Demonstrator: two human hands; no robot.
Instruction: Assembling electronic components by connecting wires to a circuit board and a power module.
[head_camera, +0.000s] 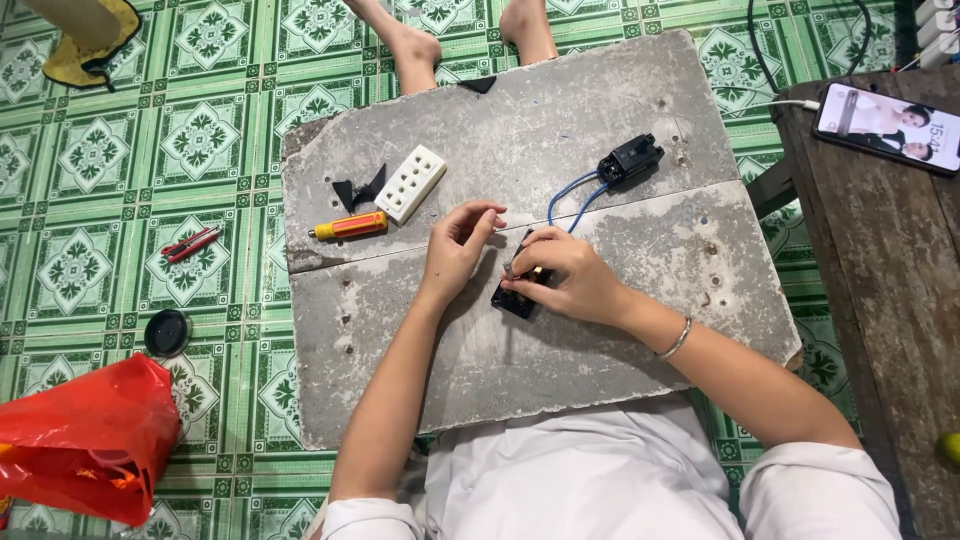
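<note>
Right grip (560, 280) closed on black part (515, 300); left grip (462, 240) loosely curled, empty; screwdriver (348, 226), white socket (411, 183) clear alongside on bench (500, 110)

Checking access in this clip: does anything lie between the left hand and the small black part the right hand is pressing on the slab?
Nothing visible does. The left hand hovers just beside the right hand, which covers most of the small black part; only bare slab lies between.

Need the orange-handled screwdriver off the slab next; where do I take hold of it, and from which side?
Probably grip the orange screwdriver around the middle of its handle, coming straight down from above. It lies flat and free on the grey slab, left of the left hand, with the white socket strip close at its right end, so a side approach looks cramped.
</note>
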